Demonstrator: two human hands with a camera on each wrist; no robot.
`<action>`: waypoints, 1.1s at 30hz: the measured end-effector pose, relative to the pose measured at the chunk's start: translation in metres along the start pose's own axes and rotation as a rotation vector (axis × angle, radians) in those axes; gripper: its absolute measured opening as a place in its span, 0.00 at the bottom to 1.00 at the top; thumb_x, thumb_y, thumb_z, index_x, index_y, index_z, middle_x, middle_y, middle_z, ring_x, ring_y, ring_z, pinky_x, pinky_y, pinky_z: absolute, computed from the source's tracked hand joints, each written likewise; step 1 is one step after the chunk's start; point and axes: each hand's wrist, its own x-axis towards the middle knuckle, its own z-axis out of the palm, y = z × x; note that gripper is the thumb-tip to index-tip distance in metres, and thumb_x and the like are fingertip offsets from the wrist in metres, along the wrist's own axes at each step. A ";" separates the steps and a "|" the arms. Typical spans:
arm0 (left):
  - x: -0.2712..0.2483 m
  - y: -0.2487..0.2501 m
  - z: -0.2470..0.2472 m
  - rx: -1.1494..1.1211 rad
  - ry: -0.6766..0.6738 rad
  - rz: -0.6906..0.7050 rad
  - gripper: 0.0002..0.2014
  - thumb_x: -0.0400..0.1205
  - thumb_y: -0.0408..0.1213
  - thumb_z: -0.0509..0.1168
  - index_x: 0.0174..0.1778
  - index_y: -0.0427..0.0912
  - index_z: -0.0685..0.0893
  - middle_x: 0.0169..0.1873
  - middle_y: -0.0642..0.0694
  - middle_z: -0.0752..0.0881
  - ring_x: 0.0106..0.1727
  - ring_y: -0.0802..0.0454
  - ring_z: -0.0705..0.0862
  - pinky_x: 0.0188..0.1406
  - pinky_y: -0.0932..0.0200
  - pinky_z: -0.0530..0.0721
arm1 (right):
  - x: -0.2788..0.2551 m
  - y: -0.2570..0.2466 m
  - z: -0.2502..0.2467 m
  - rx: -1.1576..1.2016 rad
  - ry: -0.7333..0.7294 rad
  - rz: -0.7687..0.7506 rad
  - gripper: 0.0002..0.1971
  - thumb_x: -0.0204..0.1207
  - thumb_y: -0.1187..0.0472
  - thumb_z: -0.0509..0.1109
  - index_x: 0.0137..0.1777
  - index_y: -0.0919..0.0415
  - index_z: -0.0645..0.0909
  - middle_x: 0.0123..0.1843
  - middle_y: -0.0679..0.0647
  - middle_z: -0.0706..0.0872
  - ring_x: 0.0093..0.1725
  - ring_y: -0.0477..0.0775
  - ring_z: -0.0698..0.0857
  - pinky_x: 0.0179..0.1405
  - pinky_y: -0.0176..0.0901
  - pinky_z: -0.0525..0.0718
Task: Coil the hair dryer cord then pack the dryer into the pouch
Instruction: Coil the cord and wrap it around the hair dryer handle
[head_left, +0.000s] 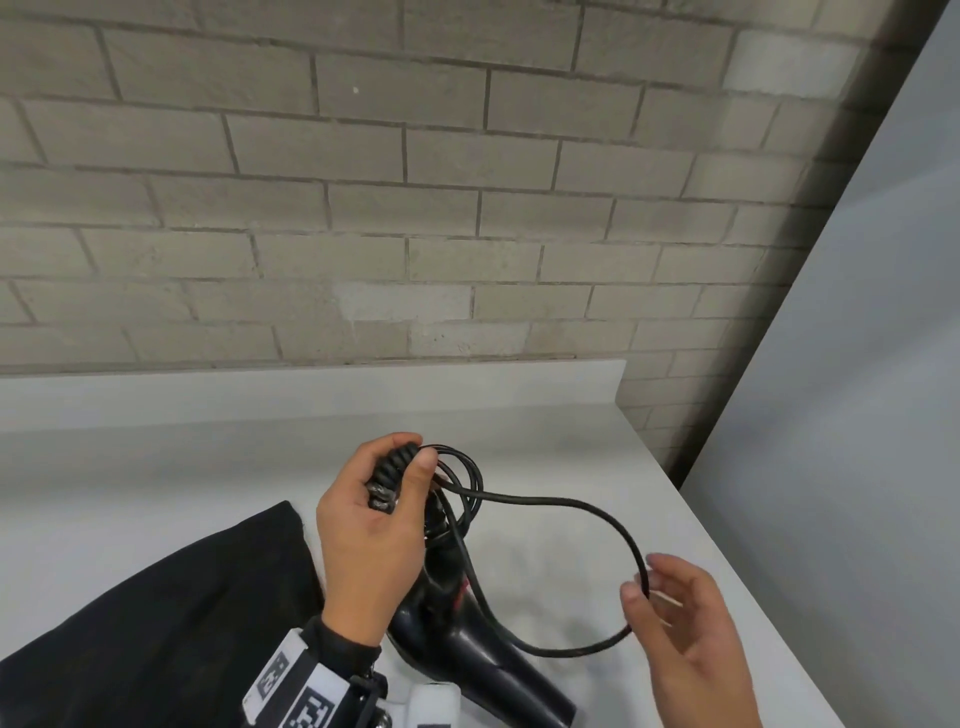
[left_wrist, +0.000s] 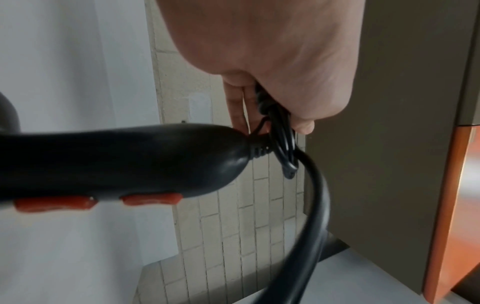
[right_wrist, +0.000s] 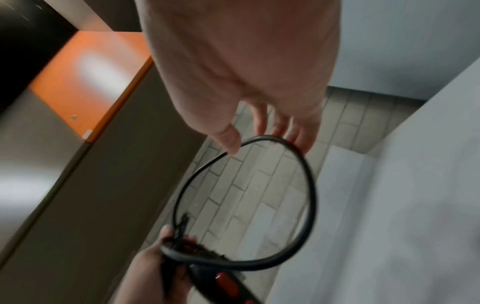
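My left hand is raised over the white counter and grips several small coils of the black cord together with a ribbed black piece. The black hair dryer hangs just below that hand, its handle with red switches close under the left hand. One wide loop of the cord swings out to my right hand, which holds it lightly between thumb and fingers. The black pouch lies flat on the counter at the lower left.
The white counter ends at a brick wall behind and has a right edge close to my right hand. A grey panel stands beyond that edge. An orange-edged cabinet shows in the right wrist view.
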 end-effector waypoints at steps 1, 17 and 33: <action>-0.001 0.001 0.001 0.000 -0.004 -0.001 0.08 0.75 0.47 0.71 0.48 0.52 0.87 0.38 0.53 0.91 0.37 0.57 0.91 0.42 0.71 0.85 | -0.002 -0.001 0.004 -0.086 0.069 -0.071 0.17 0.67 0.64 0.82 0.49 0.47 0.80 0.48 0.57 0.87 0.45 0.52 0.86 0.41 0.24 0.82; -0.009 0.009 0.007 0.102 0.003 0.058 0.06 0.75 0.46 0.72 0.47 0.55 0.86 0.43 0.62 0.90 0.41 0.63 0.89 0.42 0.77 0.81 | -0.038 -0.051 0.068 0.034 -0.704 -0.132 0.09 0.80 0.54 0.62 0.50 0.46 0.85 0.28 0.47 0.78 0.29 0.47 0.76 0.33 0.37 0.77; 0.003 0.004 -0.004 0.042 0.018 -0.007 0.10 0.74 0.48 0.71 0.47 0.49 0.88 0.37 0.49 0.91 0.36 0.58 0.90 0.43 0.71 0.84 | 0.010 -0.012 -0.037 -0.277 -0.233 -0.343 0.21 0.67 0.43 0.69 0.18 0.51 0.73 0.20 0.45 0.70 0.22 0.40 0.67 0.27 0.25 0.68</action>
